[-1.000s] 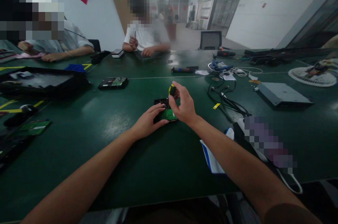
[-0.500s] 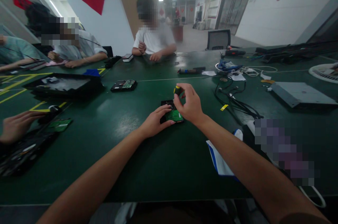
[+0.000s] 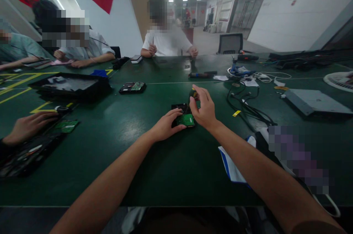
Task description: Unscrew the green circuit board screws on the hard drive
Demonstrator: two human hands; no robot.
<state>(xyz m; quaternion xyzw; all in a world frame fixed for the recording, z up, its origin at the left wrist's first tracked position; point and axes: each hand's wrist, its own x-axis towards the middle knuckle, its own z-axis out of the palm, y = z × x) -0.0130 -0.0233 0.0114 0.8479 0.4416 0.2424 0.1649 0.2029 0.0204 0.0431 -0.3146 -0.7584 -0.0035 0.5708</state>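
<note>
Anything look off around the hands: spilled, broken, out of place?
Nothing looks spilled or plainly broken. The untidiest spot is right of the right hand: black cables lie loosely tangled, a small yellow tag near them. The green-and-black device at the left hand is partly hidden.

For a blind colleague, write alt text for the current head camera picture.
A left hand rests on a small black device with a green circuit board, on a dark green table; the right hand holds a black-and-yellow-handled tool over it. Across sits a person in a white top.
</note>
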